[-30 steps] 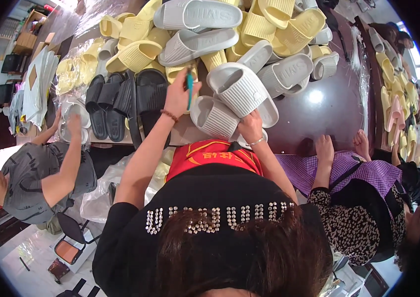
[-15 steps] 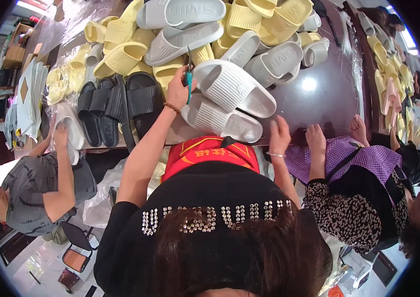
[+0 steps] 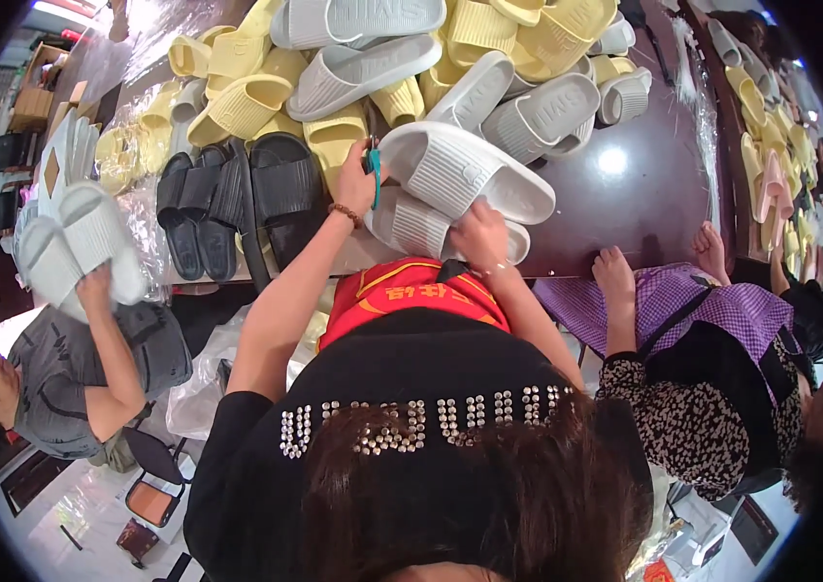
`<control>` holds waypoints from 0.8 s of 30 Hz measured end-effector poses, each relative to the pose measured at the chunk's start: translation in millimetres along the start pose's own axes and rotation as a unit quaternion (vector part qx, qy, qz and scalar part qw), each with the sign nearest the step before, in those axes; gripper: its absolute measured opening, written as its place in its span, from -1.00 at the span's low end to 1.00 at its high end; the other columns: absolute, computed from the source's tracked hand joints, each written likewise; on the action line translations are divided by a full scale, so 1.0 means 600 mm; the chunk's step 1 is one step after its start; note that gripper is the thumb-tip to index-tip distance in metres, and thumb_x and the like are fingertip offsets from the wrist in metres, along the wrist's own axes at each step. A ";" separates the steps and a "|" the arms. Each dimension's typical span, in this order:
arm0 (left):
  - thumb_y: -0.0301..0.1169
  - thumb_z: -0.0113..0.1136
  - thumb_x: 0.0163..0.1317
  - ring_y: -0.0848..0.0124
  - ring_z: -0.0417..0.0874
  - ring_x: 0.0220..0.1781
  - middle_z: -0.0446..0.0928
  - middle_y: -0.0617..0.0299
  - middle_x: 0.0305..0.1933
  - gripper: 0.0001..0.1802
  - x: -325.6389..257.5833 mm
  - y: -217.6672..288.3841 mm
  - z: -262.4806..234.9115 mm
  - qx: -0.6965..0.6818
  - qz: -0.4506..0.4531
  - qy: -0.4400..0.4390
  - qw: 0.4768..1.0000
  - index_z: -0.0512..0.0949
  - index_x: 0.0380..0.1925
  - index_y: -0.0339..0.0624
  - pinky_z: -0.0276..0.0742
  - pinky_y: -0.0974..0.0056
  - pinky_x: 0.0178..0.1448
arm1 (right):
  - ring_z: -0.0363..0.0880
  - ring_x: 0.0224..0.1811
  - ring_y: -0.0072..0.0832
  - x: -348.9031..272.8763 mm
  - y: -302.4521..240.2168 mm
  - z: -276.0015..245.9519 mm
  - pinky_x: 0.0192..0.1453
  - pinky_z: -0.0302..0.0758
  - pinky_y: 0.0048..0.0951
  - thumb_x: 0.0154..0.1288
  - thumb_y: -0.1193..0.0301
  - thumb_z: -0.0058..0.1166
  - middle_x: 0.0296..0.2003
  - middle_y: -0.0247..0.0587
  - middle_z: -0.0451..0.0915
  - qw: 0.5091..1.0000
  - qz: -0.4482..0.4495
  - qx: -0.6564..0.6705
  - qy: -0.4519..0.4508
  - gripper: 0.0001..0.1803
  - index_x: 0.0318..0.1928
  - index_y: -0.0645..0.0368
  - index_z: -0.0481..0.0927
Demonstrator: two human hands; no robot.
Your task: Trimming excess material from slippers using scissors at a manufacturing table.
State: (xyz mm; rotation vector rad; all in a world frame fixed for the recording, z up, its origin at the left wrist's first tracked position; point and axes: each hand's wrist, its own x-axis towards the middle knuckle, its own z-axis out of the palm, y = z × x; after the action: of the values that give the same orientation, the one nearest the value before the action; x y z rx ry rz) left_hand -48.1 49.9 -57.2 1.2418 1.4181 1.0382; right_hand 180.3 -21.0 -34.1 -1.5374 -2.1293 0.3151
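The left hand (image 3: 358,179) is closed on teal scissors (image 3: 373,160), touching the left end of the top slide (image 3: 465,173). The right hand (image 3: 479,238) grips the lower slide (image 3: 421,225) at the surface (image 3: 625,194)'s near edge. Both slides run left to right.

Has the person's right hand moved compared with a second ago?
Yes. The right hand has slid left along the lower grey slipper, away from its right end, and now grips it under the upper grey slipper.

Bare dark tabletop (image 3: 625,184) lay open to my right; piled yellow slides (image 3: 266,92) and black slides (image 3: 227,199) blocked my left.
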 end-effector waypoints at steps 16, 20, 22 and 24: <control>-0.49 0.15 0.01 0.54 0.47 -0.48 0.43 0.29 -0.47 -0.55 -0.063 0.111 -0.004 -0.156 -0.030 0.102 0.982 0.31 -0.05 -0.25 0.37 0.50 -0.43 | 0.53 -0.48 -0.28 0.021 0.302 -0.148 -0.34 0.42 -0.39 -0.04 0.44 -0.02 -0.54 -0.03 0.55 0.820 0.421 0.150 0.357 -0.78 -0.38 0.34 0.53; -0.50 0.15 -0.01 0.57 0.45 -0.47 0.41 0.31 -0.48 -0.52 -0.093 0.101 0.020 -0.065 -0.076 -0.014 0.995 0.31 -0.03 -0.24 0.36 0.51 -0.42 | 0.54 -0.50 -0.27 0.024 0.372 -0.155 -0.31 0.42 -0.34 -0.13 0.19 0.05 -0.57 -0.04 0.56 0.784 0.531 0.020 0.321 -0.62 -0.46 0.31 0.57; -0.51 0.14 -0.01 0.59 0.44 -0.46 0.41 0.32 -0.48 -0.51 -0.107 0.095 0.045 -0.033 -0.055 -0.041 0.997 0.31 0.00 -0.24 0.36 0.52 -0.41 | 0.55 -0.49 -0.26 0.021 0.426 -0.147 -0.28 0.42 -0.32 -0.15 0.11 0.06 -0.55 -0.04 0.57 0.766 0.570 0.036 0.294 -0.56 -0.45 0.29 0.58; -0.53 0.13 0.00 0.62 0.43 -0.46 0.41 0.33 -0.47 -0.49 -0.118 0.097 0.065 -0.003 -0.035 -0.068 0.997 0.30 0.02 -0.24 0.35 0.53 -0.41 | 0.54 -0.45 -0.13 0.014 0.501 -0.141 -0.25 0.43 -0.24 -0.14 0.11 0.06 -0.53 0.01 0.56 0.742 0.607 -0.069 0.276 -0.58 -0.47 0.27 0.60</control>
State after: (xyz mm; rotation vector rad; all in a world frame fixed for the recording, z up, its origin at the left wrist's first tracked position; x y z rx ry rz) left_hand 3.6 -12.7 0.3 1.2258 1.3435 0.8926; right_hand 468.8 80.4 -97.4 -2.5110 -0.4710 0.0675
